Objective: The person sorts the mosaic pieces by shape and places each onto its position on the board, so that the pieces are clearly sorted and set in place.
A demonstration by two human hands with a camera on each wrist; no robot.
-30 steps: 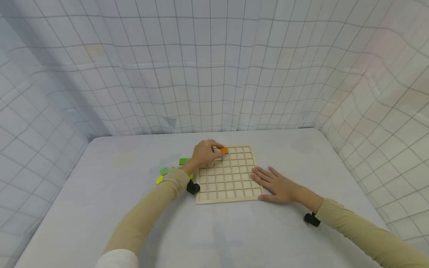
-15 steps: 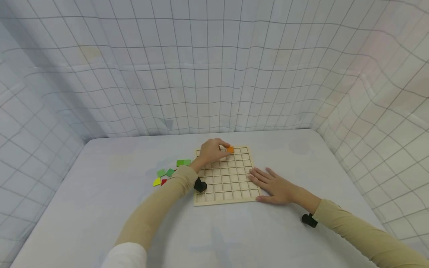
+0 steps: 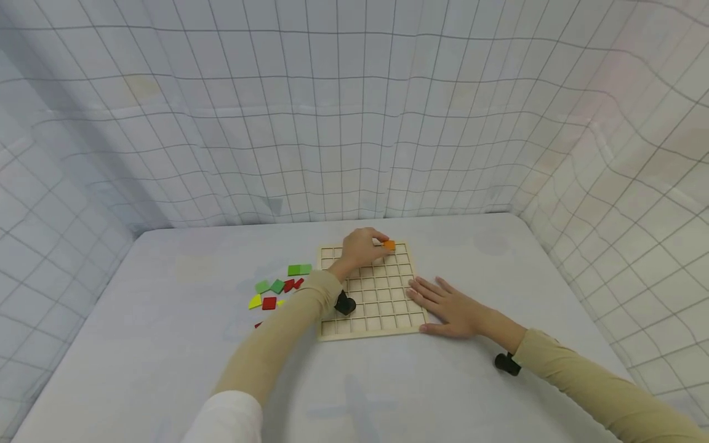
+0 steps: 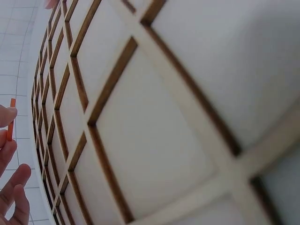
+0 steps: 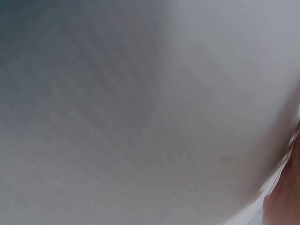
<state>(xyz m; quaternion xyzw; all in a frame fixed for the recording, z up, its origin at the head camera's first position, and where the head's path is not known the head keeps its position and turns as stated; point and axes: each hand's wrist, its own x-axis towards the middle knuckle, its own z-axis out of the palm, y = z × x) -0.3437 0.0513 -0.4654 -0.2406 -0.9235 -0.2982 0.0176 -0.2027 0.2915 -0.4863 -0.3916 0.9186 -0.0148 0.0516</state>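
Note:
In the head view a pale wooden grid board (image 3: 373,334) lies on the white table. My left hand (image 3: 360,247) reaches over its far rows and pinches a thin orange square tile (image 3: 390,245) between thumb and fingers. The left wrist view shows the same orange tile (image 4: 11,123) edge-on in the fingertips at the left, with the board's cells (image 4: 150,126) filling most of the picture. My right hand (image 3: 451,307) lies flat with spread fingers, fingertips at the board's right edge. Only a strip of the right hand (image 5: 283,197) shows in the right wrist view.
Left of the board lie several loose tiles: green ones (image 3: 294,270), a red square (image 3: 269,303) and a yellow rounded piece (image 3: 255,301). The left forearm partly covers that pile. A black wrist camera (image 3: 346,304) overhangs the board. A gridded white curtain (image 3: 354,123) rises behind the table.
My left hand has moved right along the board's far edge with the orange tile pinched, uncovering more of the loose tiles. My right hand stays at the board's right edge; the view has shifted slightly.

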